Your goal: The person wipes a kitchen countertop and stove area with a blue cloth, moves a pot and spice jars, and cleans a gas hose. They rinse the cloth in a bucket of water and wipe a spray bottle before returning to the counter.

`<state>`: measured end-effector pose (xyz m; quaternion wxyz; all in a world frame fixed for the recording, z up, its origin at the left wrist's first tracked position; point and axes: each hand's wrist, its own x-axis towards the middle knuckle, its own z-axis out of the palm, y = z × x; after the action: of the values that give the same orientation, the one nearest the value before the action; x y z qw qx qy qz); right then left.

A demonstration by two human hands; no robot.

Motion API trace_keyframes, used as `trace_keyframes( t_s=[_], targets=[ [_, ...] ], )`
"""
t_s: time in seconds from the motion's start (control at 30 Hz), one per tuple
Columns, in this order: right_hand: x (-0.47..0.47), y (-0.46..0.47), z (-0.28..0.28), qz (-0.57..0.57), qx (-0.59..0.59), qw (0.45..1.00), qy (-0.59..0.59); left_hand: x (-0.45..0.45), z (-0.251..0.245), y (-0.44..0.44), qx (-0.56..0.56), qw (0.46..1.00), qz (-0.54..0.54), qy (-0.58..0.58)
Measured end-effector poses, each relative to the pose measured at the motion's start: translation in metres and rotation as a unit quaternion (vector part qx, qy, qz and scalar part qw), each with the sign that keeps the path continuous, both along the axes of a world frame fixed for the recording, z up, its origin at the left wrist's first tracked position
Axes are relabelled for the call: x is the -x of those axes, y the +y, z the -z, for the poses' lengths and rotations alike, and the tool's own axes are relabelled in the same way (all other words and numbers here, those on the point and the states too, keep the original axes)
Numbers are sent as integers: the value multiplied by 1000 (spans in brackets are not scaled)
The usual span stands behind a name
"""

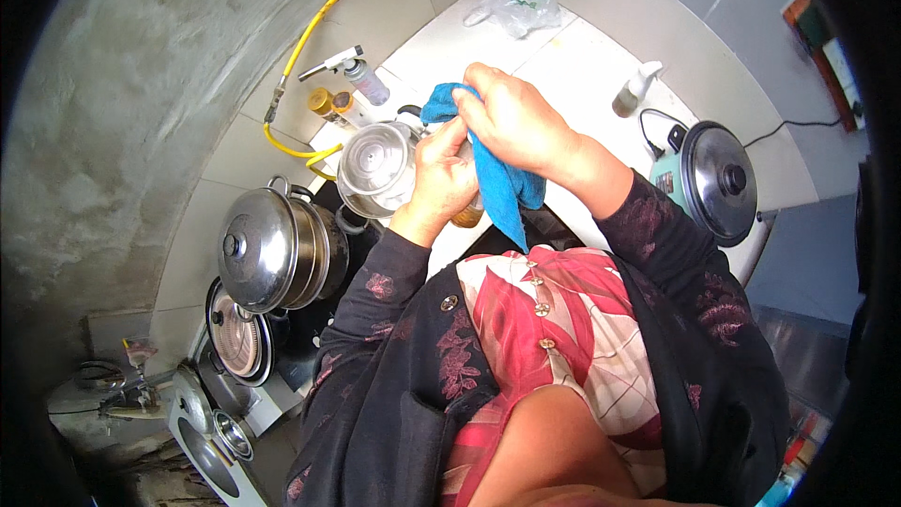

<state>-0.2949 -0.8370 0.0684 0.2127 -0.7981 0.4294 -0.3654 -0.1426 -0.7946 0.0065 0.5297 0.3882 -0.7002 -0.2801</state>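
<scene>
A blue cloth (503, 179) hangs between my hands, over a white tiled counter (563, 95). My right hand (524, 120) grips the cloth near its top. Close beside it, my left hand (447, 172) is closed around a jar (468, 215) with a brownish lower part; most of the jar is hidden by the fingers and the cloth. Part of the cloth rests over the upper end of what the left hand holds. Just left of that hand stands a metal pot (373, 208) with a clear container (372, 153) in it.
A lidded steel steamer pot (260, 250) stands at the left. Behind are a gas torch canister (367, 82), small jars (322, 101) and a yellow gas hose (313, 32). A plastic bag (524, 10), spray bottle (633, 89) and lidded electric cooker (721, 183) stand farther back and right.
</scene>
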Motion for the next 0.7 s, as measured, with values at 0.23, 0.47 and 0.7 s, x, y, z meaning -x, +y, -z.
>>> trace_keyframes(
  t_s=[0.23,0.47,0.7],
  targets=[
    [76,0,64,86,-158,984,-12,49,-27,34,-46,992,63,97],
    [132,35,-1,-35,-48,953,-297,60,-40,29,-80,994,31,63],
    [87,48,-25,-13,280,959,-38,74,-45,32,-16,999,38,-5]
  ],
)
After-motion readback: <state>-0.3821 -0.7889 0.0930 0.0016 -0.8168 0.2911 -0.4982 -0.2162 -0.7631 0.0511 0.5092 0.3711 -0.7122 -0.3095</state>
